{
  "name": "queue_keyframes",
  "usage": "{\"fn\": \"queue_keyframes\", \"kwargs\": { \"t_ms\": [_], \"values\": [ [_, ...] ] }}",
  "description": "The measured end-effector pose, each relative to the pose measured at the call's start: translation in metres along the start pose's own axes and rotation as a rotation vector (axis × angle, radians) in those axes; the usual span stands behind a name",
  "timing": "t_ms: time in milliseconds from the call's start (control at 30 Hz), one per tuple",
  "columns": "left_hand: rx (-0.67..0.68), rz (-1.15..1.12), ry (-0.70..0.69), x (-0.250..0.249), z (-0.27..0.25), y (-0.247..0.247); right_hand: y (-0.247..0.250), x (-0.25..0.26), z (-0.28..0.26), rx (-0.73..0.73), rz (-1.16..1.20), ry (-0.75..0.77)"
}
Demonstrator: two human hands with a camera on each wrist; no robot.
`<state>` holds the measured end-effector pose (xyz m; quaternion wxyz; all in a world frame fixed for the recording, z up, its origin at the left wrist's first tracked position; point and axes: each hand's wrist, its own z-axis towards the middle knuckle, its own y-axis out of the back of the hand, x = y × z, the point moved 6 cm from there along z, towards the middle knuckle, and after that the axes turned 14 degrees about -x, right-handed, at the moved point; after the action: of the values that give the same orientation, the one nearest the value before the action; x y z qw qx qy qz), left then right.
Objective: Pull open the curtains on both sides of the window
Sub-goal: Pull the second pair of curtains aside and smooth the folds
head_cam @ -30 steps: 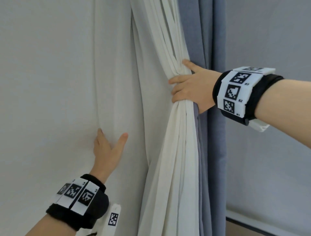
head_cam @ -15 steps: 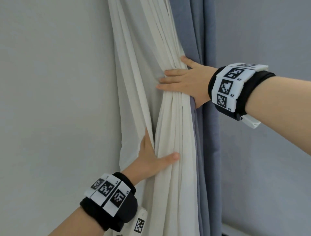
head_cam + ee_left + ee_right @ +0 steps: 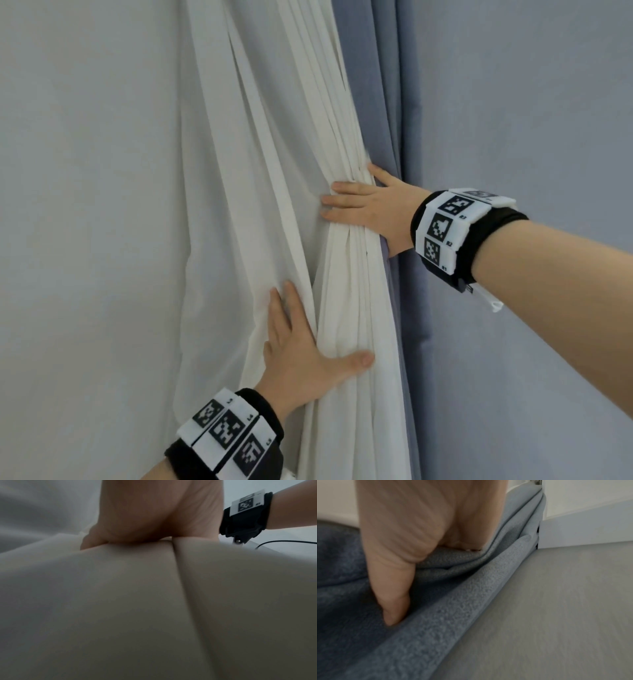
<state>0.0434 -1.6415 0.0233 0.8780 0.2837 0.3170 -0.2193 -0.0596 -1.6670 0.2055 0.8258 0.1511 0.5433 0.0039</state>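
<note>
A white sheer curtain hangs gathered in folds down the middle of the head view, with a blue curtain just behind it on the right. My left hand presses flat on the lower folds, fingers straight and pointing up, thumb spread across the bunch. My right hand lies higher on the bunch with straight fingers on the white folds and its thumb beside the blue cloth. In the left wrist view my palm pushes into white cloth. In the right wrist view my thumb rests along the blue curtain.
Smooth pale sheer fabric fills the left of the head view. A flat grey-blue surface stretches to the right of the blue curtain. My right wristband and a thin black cable show in the left wrist view.
My left hand has moved right from the flat sheer onto the gathered folds, pushing more cloth into the bunch. My right hand's fingers have straightened from a curled grip.
</note>
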Motion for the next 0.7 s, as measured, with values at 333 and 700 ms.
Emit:
{"fn": "queue_keyframes", "kwargs": {
  "t_ms": [333, 700],
  "values": [
    [0.076, -0.008, -0.091, 0.001, 0.057, -0.045, -0.065, -0.018, 0.013, 0.063, 0.077, -0.074],
    [0.062, -0.004, -0.149, 0.012, 0.072, -0.061, -0.029, 0.003, -0.004, -0.076, 0.133, -0.113]
  ]
}}
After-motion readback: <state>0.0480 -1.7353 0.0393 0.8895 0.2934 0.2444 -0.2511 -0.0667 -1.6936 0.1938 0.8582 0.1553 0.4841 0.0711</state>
